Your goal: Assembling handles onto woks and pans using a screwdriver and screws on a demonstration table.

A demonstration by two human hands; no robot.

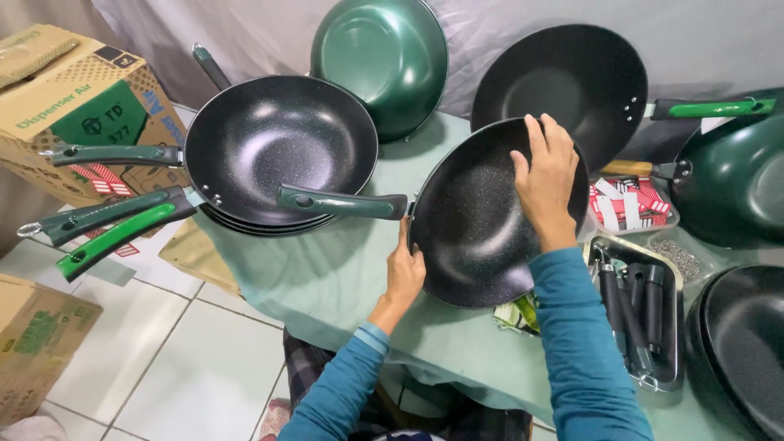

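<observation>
A pale green table (343, 269) carries a stack of black woks (278, 151) at the far left. At centre, near the person, a tilted black wok (482, 237) is held: the right hand (545, 175) lies fingers spread on its inside, the left hand (406, 273) clamps its rim by the green handle (343, 202). A metal tray (674, 327) of black handles sits right.

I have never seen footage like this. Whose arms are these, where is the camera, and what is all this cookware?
There is no machine: a person wears a camera on the head, looking down at their own arms in blue sleeves. The left hand grips the rim of a dark speckled wok near its green handle, and the right hand lies flat inside it. On the pale green table cover sits a stack of similar woks; more pans stand behind and to the right. A metal tray holds loose black handles. Cardboard boxes stand at left.
</observation>
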